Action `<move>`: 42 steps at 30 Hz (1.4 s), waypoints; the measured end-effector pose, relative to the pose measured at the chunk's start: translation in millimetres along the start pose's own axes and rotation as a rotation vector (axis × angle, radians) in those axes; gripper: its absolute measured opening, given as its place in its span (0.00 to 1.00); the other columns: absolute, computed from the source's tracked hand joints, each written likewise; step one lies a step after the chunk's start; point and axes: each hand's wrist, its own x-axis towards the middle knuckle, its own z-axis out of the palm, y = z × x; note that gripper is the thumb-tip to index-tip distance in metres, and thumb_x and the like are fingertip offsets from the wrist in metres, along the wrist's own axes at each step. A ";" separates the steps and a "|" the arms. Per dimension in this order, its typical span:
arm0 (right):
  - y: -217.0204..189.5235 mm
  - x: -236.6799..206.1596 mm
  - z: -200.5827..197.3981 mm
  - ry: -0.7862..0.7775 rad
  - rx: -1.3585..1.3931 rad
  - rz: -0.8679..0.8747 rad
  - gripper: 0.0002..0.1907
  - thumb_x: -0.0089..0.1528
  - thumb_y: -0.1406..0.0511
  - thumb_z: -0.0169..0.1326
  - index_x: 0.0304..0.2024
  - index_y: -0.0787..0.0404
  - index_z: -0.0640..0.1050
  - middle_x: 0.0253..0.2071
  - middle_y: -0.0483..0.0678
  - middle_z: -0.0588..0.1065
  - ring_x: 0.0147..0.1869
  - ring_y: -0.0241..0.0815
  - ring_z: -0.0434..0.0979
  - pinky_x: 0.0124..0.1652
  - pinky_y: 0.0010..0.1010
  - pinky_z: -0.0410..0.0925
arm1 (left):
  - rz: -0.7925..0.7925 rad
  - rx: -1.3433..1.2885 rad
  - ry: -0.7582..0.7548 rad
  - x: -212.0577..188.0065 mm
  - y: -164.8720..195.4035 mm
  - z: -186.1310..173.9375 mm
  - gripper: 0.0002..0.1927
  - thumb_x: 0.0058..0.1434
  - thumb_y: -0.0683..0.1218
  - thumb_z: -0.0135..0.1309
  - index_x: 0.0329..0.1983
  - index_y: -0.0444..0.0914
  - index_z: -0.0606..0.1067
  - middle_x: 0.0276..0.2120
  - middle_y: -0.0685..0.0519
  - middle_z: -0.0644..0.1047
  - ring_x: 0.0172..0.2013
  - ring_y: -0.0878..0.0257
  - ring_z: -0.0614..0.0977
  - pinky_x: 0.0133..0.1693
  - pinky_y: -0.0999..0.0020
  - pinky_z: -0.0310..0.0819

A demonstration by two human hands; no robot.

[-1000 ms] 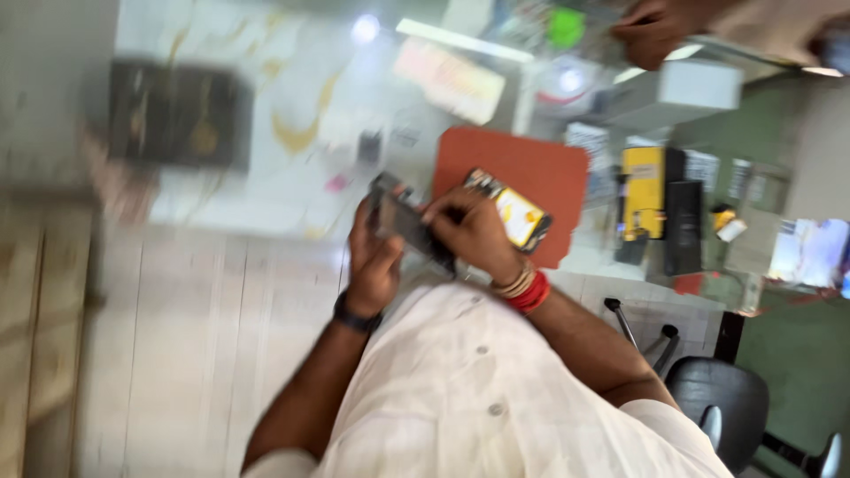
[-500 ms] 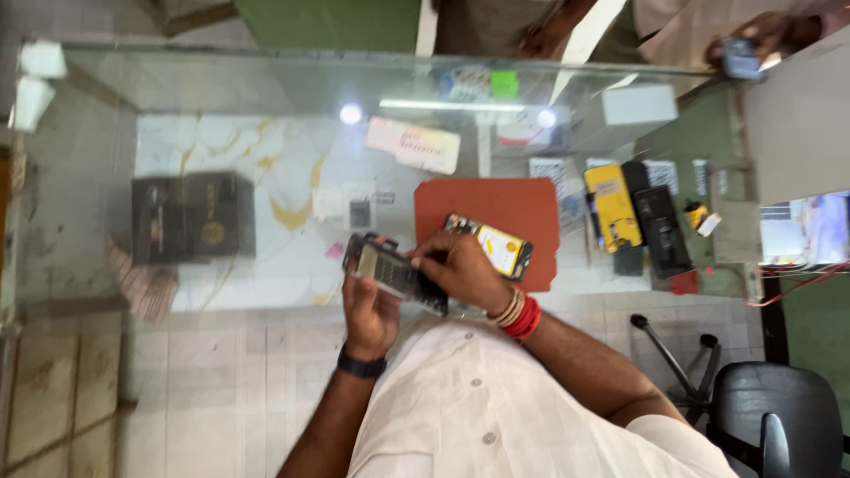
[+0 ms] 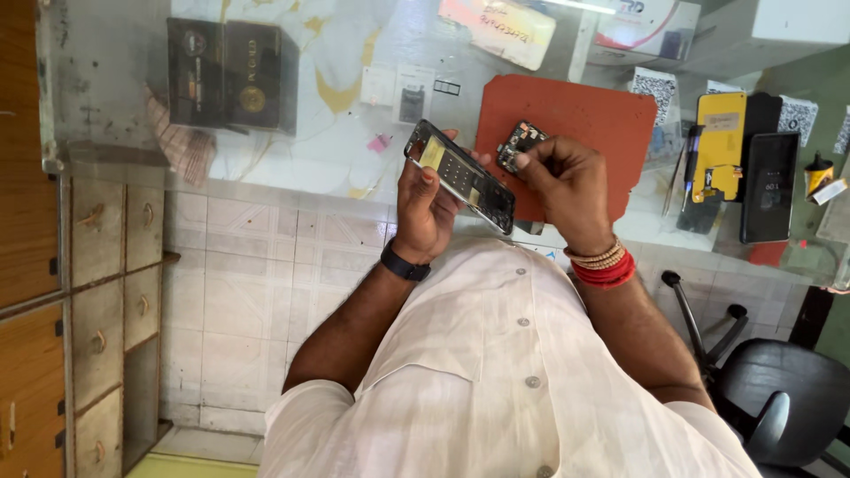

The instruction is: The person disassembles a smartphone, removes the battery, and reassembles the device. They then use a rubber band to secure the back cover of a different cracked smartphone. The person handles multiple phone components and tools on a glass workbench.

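My left hand, with a black watch at the wrist, grips an opened phone body and tilts it above the counter's edge. Yellow and dark parts show inside the phone. My right hand, wearing red and beaded bangles, pinches a small dark circuit board just right of the phone's upper end. The board is clear of the phone. Both hands hover over the near edge of a red work mat.
A glass-topped counter holds two black boxes, a yellow phone part, a black phone and small tools. Wooden drawers stand at the left. A black office chair is at the lower right.
My right hand has come off the phone body and now holds a small circuit board beside it. The camera has swung nearer to the hands and the counter.
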 end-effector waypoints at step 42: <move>-8.5 -51.0 -235.7 0.185 0.259 -0.103 0.36 0.64 0.71 0.57 0.72 0.64 0.58 0.21 0.42 0.72 0.26 0.31 0.75 0.28 0.23 0.67 | 0.145 0.234 0.255 -4.9 -68.6 106.0 0.43 0.62 0.73 0.55 0.68 0.38 0.67 0.54 0.43 0.77 0.60 0.40 0.77 0.62 0.41 0.73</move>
